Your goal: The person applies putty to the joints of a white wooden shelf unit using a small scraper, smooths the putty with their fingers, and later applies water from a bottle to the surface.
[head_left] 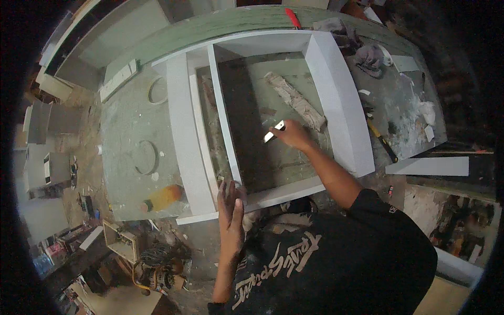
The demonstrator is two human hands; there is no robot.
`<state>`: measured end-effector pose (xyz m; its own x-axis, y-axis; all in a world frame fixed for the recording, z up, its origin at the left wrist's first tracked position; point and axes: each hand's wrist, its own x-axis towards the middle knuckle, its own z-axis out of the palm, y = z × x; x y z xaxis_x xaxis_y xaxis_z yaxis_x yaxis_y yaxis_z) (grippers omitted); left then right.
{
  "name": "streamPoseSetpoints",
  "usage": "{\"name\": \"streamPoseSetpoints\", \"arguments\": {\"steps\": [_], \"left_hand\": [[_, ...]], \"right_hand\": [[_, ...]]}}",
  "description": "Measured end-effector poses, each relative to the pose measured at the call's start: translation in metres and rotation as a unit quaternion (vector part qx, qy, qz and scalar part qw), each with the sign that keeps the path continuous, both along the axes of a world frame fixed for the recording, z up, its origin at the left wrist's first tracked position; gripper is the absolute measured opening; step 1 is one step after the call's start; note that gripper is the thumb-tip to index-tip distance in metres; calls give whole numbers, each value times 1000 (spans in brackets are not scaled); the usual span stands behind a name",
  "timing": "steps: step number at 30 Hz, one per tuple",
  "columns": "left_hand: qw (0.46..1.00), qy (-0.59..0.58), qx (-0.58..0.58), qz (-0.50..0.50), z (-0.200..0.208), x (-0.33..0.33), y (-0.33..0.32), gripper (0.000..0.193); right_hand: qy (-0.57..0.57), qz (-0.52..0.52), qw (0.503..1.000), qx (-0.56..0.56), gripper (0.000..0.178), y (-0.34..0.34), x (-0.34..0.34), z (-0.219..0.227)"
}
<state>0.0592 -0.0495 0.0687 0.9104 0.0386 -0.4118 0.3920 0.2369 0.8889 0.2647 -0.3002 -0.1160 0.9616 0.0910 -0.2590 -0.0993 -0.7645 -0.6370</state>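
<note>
A white cabinet frame (344, 105) lies on the worktable in front of me, with a narrow upright divider (223, 105) across its inside. My right hand (294, 135) is over the frame's larger opening, its fingers closed on a small flat tool with a bright, pale face (274, 131). The tool's exact kind is not clear. At the divider's near end, my left hand (229, 205) rests against the frame with its fingers stretched out. A long strip of crumpled, pale material (296, 101) lies on the table inside the opening, beyond my right hand.
On the table's left are a bottle of orange-yellow liquid (164, 198) and curled strips (156, 157). A red-handled tool (293, 19) lies beyond the frame. To the right are a grey cloth (369, 59), a yellow-and-black handle (382, 139) and a white board (430, 166).
</note>
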Motion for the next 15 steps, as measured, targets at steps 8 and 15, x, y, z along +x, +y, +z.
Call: {"name": "streamPoseSetpoints", "arguments": {"steps": [8,15], "left_hand": [[999,-34,-24,25,-41,34,8,64],[999,-14,-2,35,-66,38,10,74]], "right_hand": [[48,0,999,10,40,3,2,13],[45,-13,999,11,43,1,2,11]]}}
